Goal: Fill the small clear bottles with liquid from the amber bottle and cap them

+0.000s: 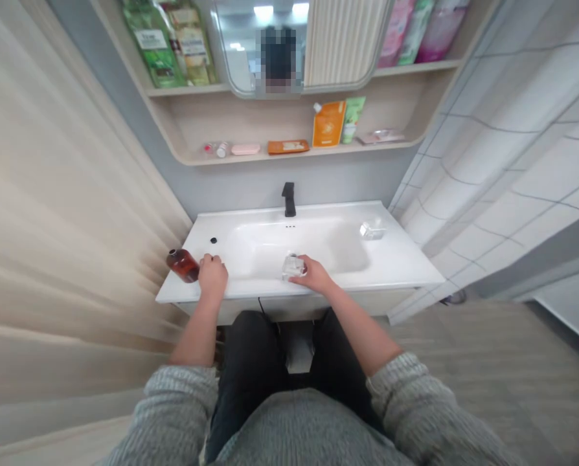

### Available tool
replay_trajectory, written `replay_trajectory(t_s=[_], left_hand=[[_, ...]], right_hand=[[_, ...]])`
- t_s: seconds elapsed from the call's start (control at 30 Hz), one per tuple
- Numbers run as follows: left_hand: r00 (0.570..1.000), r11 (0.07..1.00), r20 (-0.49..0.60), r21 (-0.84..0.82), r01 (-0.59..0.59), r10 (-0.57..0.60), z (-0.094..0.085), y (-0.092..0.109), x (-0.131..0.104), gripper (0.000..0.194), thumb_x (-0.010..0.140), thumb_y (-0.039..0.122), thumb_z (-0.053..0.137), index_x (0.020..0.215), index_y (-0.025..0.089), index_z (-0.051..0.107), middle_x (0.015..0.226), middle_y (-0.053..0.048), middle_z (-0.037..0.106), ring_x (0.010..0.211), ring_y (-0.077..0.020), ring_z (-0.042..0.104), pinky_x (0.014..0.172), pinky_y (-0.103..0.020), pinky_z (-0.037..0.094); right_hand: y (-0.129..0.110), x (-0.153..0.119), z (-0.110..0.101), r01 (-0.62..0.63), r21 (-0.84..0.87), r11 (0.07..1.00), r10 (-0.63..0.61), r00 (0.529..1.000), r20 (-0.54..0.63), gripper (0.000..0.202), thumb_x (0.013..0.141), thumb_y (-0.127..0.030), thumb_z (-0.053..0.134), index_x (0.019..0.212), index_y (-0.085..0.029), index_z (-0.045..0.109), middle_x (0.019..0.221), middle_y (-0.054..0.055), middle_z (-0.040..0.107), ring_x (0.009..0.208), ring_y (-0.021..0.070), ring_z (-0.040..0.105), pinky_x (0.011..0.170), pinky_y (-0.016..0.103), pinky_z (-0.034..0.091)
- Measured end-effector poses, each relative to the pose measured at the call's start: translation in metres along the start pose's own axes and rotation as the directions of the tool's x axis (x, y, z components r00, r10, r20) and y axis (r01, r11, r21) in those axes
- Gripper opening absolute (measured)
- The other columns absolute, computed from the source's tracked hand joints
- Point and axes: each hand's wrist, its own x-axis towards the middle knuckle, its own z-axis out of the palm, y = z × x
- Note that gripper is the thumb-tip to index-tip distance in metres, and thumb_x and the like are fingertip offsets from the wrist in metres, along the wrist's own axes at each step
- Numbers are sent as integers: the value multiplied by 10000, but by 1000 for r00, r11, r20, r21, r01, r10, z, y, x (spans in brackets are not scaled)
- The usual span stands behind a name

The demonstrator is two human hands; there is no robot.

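Note:
My right hand [313, 274] is closed around a small clear glass bottle [293, 266] above the front rim of the white sink [250, 287]. On the left of the counter, my left hand [213, 275] rests with its fingers curled; what they hold, if anything, is hidden. Right beside that hand is an amber bottle [183, 266] with dark liquid in it and its neck uncovered. Whether the hand touches the bottle I cannot tell. A small round black cap [214, 240] lies on the counter just beyond the left hand.
A black faucet [289, 199] rises behind the basin. Another clear glass container [372, 230] sits at the right of the counter. Above, a shelf [250, 160] carries an orange pouch [328, 124], a green tube [352, 120] and small items. A curtain [76, 213] hangs close on the left.

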Motion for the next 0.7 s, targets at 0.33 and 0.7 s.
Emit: replay_trajectory(t_s=[0.33,0.7], left_hand=[[999,993,41,117,-30,25,-1,6,-1,304,908,211,498,1048,49,714,1199,-306,642,1211,-417,529,1034,-543,440],[999,999,-20,-7,-41,40,-9,14,-5,307,933,229,569,1181,108,705,1435,-294,612,1497,-459,407,1198,-637,330]], right_hand=[[3,-1,2,-14,10,1000,14,1000,-1,747,728,-493,945,1357,-213,655,1040,62,775,845,220,700,808,342,570],[1,-1,2,-8,18,1000,8,1000,-8,743,728,-472,944,1355,-203,650,1074,68,778,866,215,703,823,338,575]])
